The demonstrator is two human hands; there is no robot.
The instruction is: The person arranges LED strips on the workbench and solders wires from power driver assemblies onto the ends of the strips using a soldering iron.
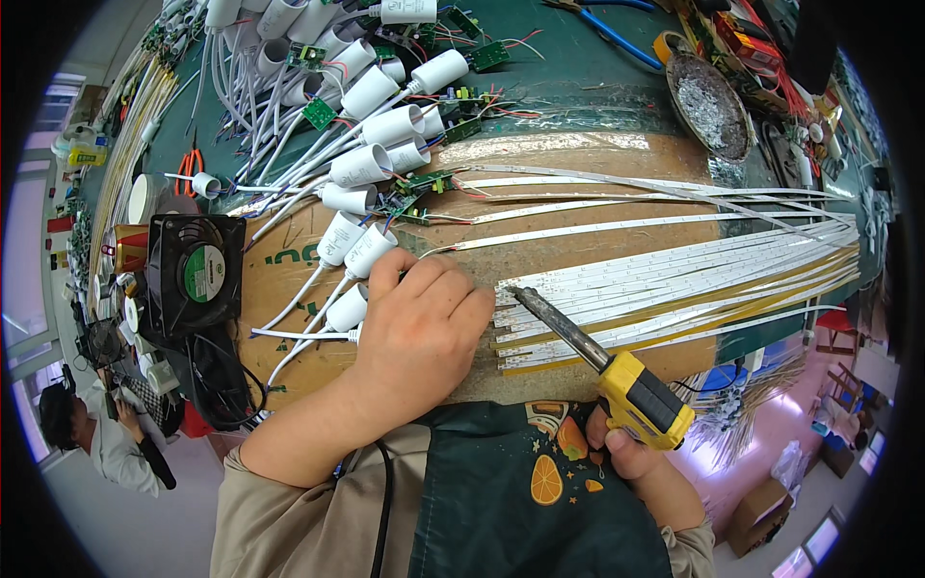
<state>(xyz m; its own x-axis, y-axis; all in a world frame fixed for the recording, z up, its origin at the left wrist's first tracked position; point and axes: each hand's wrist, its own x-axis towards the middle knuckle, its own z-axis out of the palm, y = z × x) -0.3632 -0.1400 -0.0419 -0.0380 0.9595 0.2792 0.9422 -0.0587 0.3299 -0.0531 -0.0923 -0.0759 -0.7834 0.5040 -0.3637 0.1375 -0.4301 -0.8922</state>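
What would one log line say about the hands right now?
left hand: pressing LED strips | right hand: gripping soldering iron | tip at strip ends

Round green label point(203, 274) on fan point(193, 275)

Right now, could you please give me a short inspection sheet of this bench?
Surface: brown board on a green bench.
Job's things: yellow soldering iron, tip at the ends of the white light strips.
Clutter: white cylinder housings, small green circuit boards, black fan, metal dish.
Hands: left hand rests by the strip ends; right hand grips the iron.
Cables: white leads from the housings; black cord under the fan.
Surroundings: another person at lower left.
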